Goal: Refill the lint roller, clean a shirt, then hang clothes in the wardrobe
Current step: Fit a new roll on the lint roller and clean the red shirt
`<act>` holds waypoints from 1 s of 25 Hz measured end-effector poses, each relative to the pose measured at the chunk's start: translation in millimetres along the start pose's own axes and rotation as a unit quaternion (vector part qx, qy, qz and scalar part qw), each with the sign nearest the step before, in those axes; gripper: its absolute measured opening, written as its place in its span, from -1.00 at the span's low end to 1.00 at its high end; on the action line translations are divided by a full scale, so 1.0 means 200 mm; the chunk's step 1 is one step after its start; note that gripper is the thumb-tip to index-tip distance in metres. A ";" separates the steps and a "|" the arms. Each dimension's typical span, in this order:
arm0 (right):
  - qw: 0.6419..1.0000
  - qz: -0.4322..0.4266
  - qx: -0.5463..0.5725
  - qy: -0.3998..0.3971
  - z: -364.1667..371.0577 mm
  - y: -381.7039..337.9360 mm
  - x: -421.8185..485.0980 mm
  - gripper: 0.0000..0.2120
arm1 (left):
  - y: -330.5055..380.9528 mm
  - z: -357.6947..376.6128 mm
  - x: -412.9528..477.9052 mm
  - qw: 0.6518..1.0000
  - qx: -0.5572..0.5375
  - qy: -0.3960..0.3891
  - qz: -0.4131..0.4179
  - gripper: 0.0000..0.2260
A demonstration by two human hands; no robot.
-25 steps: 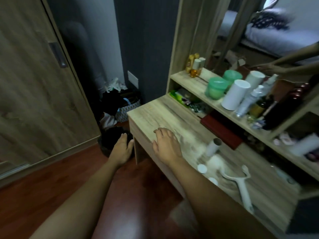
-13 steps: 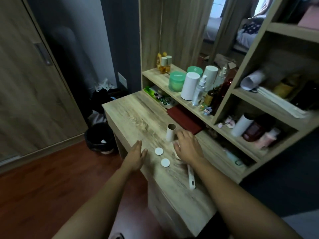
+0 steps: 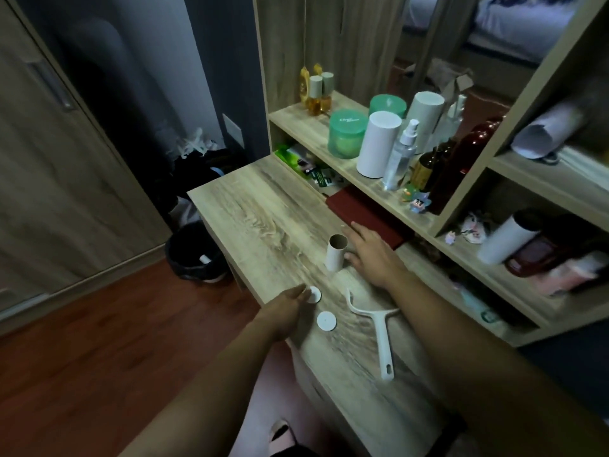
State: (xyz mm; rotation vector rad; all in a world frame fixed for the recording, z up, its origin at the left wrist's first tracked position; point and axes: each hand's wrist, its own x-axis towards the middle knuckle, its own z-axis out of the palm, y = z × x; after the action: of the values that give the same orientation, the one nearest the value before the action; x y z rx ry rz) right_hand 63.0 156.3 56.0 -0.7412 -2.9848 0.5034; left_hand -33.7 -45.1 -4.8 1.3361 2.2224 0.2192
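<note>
Head view: since half a second ago, the right grip (image 3: 372, 255) has been shifted off the lint roller handle (image 3: 379, 328) to just beside the empty cardboard core (image 3: 336, 252), which stands upright mid-surface (image 3: 263, 209). The grip is released and nothing is held. The left grip (image 3: 285, 313), also released, has been brought onto one white end cap (image 3: 313, 294) at the near edge, fingertips touching. A second cap (image 3: 327, 320) lies just beside. The refill is judged barely begun. In the floor bin (image 3: 178, 268) one white item is seen.

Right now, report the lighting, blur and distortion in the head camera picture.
Head view: dim, even indoor light, no harsh glare; the wide lens tilts and bows the shelf unit and wardrobe door; the cardboard tube looks fairly crisp; desk grain beside the lint roller handle smears.
</note>
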 end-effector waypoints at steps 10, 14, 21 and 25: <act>0.996 -0.036 0.040 -0.072 0.18 0.04 0.20 -0.50 | -0.05 0.08 0.19 0.986 0.099 -0.002 0.133 -0.63; 0.994 0.016 0.107 -0.008 0.15 0.05 0.14 -0.58 | -0.01 0.07 0.18 0.990 0.069 0.059 0.108 -0.84; 0.788 0.195 0.570 0.126 0.10 0.13 -0.11 -0.70 | 0.05 -0.16 0.23 0.850 -0.448 0.261 -0.092 -0.86; 0.687 0.200 0.693 0.094 0.09 0.10 -0.11 -0.73 | 0.18 -0.31 0.21 0.772 -0.599 0.208 -0.051 -0.90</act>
State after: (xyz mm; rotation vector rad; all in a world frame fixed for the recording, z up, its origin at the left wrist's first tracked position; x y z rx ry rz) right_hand 90.8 157.6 33.1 -0.9935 -1.3665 2.0741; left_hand -53.7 17.0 46.5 0.4259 1.7418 1.6821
